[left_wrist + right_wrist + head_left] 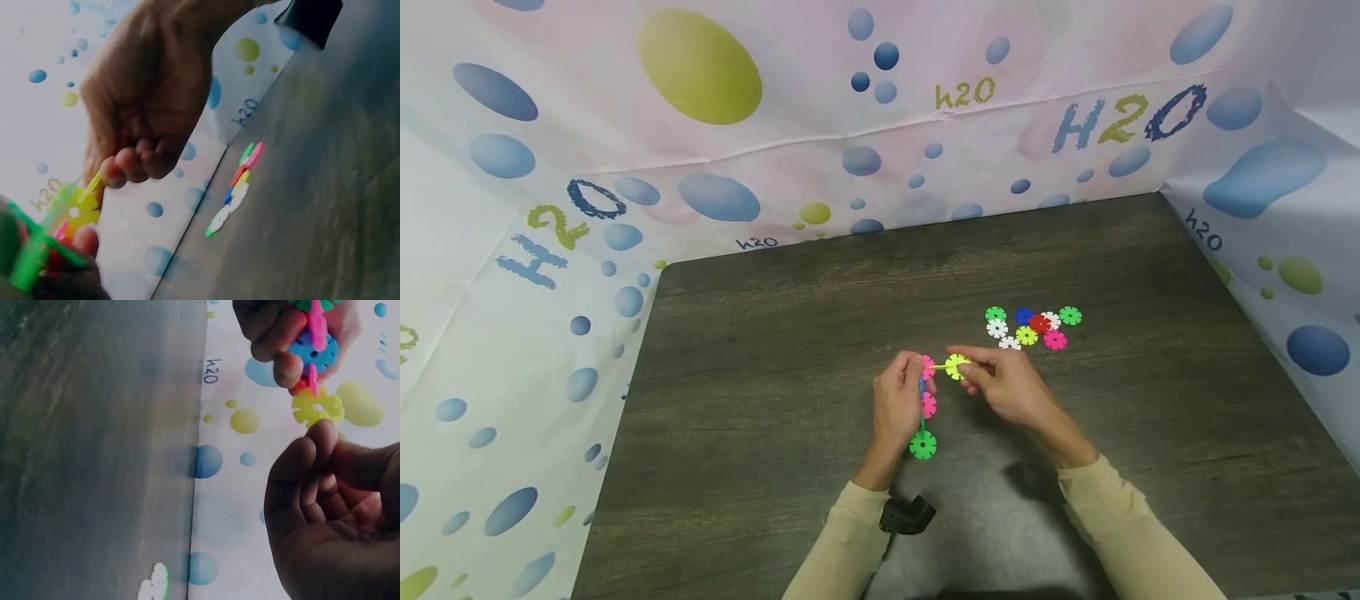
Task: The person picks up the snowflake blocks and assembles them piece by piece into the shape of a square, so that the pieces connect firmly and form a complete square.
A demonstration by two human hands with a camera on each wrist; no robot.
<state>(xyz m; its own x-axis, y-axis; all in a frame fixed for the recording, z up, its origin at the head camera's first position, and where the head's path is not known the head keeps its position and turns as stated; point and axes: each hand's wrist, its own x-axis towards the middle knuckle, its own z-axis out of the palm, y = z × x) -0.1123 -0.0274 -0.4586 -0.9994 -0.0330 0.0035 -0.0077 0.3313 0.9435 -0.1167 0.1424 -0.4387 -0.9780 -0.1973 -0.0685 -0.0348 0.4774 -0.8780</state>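
My left hand grips a chain of notched plastic discs slotted together at right angles. Along it show a pink disc, a blue disc and, at the near end, a green disc. The thumb and fingers of my right hand pinch a yellow disc. Between that disc and the pink one at the chain's far end, another yellow disc appears edge-on in the head view. Fingertips hide part of the yellow joint, so how deep the slots sit cannot be seen.
Beyond my right hand, several loose discs lie on the dark wooden table, among them a red one, a white one and a magenta one. A printed sheet borders the table at the back and sides.
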